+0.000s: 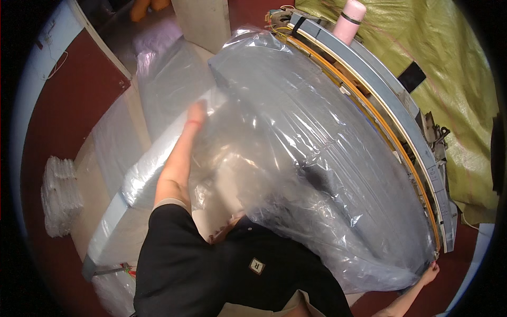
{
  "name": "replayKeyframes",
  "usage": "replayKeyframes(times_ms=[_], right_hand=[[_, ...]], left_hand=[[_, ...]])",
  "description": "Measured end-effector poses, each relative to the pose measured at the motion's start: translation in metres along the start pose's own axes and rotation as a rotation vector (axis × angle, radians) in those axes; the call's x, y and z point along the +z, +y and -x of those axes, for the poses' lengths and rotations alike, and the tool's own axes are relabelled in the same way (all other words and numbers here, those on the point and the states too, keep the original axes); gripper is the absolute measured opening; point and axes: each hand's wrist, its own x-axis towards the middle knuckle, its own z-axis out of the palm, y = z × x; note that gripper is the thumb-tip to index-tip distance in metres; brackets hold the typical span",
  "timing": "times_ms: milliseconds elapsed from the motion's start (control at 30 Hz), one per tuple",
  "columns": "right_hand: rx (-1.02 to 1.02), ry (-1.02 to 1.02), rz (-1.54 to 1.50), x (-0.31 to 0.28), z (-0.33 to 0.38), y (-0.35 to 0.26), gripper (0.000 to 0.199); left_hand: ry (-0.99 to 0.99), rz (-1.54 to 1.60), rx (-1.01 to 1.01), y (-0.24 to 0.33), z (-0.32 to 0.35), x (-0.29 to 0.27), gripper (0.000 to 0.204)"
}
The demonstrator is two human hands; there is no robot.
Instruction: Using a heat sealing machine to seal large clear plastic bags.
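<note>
A large sheet of clear plastic film [327, 142] spreads in front of me, crinkled and shiny. Its right edge runs along a long bar sealer [369, 68] with a yellow-orange strip. Far to the right, my right hand [430, 273] is closed at the film's corner, by the near end of the bar. My left arm reaches forward, and my left hand [196, 112] is at the film's left side, over a long fold of plastic [158, 158]. Motion blur smears its fingers, so their grip does not show. A red band circles the left wrist.
A pink bottle [349, 21] stands behind the bar, and a dark phone-like slab [412, 77] lies on yellow-green sheeting [454, 95]. Scissors [439, 135] rest beyond the bar. Stacked clear bags [60, 195] sit at the left, beside the pale table [84, 232].
</note>
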Motion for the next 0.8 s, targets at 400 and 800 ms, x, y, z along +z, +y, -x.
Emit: replayKeyframes(times_ms=[400, 800], right_hand=[[-0.668, -0.016, -0.369, -0.009, 0.009, -0.262, 0.026], [-1.310, -1.210, -1.250, -0.114, 0.333, -0.618, 0.037]], left_hand=[[0.628, 0.265, -0.456, -0.072, 0.070, -0.107, 0.011], [0.263, 0.681, 1.072, 0.282, 0.143, -0.280, 0.017]])
